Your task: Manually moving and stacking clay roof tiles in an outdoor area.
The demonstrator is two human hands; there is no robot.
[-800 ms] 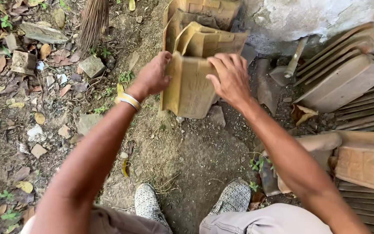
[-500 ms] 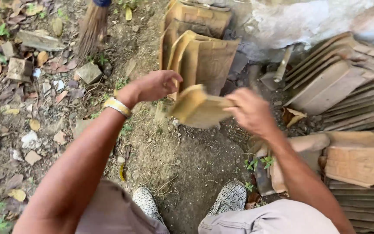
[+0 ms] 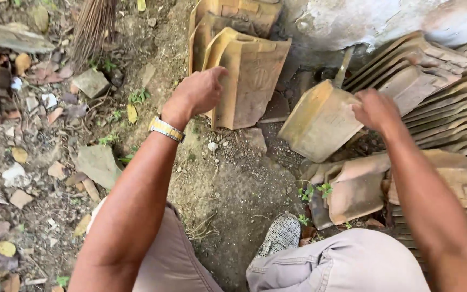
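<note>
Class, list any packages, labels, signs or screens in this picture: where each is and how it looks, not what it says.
No packages, labels, signs or screens show.
Nearest to a label: a pressed stamp in the upright ochre clay tile by the left hand, too faint to make out.
The right hand holds a plain tile.

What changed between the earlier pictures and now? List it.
The right hand carried one clay tile off the leaning stack rightward, toward the tile rows. The left hand let go of it and now rests at the stack. The stack stayed.
</note>
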